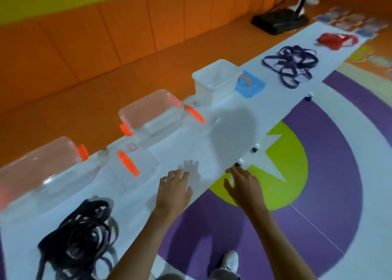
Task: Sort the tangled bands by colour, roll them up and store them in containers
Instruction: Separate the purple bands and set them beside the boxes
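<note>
tangled bands in three piles, both hands holding nothing

tangled black bands (78,237) lie heaped on the long white table (212,152), left of the left fingers and nearer the person. left hand (174,190) is over the tabletop, palm down, fingers spread, holding nothing; cannot tell if it touches the surface. right hand (244,186) is at the table's near edge, fingers spread, fingertips by the edge, holding nothing. far beyond the right fingertips along the table sits a tangle of purple bands (290,65), and past that a red pile of bands (337,40), blurry. just left of the left fingers lies a clear flat lid with an orange handle (131,167); behind it, a clear plastic container with orange clips (38,169). beyond the left fingertips stands a second clear container (152,112), with a second clear lid (195,116) beside it. further beyond both hands' fingers is an open white opaque tub (216,75), just beside a blue lid with an orange handle (250,84). near the right forearm, a white shoe (231,260) on the purple and green floor (318,173).
</note>
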{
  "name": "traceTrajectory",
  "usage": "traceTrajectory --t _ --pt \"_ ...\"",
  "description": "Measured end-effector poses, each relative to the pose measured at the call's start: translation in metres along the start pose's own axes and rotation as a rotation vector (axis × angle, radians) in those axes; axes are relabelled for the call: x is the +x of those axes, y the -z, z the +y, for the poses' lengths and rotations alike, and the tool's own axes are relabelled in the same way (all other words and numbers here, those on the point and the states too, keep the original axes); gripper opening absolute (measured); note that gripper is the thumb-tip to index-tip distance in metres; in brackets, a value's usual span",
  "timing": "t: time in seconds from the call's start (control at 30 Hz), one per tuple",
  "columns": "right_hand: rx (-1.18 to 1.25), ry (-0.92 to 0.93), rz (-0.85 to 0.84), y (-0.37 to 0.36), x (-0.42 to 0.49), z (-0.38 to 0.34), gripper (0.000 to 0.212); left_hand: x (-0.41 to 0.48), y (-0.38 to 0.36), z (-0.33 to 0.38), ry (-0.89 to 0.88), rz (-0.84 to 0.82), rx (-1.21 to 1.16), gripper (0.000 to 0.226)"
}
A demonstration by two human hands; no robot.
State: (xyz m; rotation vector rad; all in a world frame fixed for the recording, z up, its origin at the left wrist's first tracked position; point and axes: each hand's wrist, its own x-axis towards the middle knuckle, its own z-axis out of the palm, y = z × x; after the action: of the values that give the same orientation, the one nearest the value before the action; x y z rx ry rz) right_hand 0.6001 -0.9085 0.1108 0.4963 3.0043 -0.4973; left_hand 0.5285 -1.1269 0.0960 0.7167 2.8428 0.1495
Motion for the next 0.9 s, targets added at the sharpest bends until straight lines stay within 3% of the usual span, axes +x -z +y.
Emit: traceTrajectory --t 0.37,0.5,0.9 --pt "0.017 -0.17 0.057 0.091 0.056 0.208 0.036 0.156 0.022 0.209 -0.166 -0.011 -0.017 0.046" --pt "0.005 -0.206 0.052 0.11 0.108 0.268 0.035 0.232 0.02 0.263 -0.191 -0.021 -0.033 0.053" --pt "0.002 -0.32 0.051 0.177 0.302 0.437 0.031 0.478 0.016 0.407 -0.243 -0.056 -0.059 0.046"
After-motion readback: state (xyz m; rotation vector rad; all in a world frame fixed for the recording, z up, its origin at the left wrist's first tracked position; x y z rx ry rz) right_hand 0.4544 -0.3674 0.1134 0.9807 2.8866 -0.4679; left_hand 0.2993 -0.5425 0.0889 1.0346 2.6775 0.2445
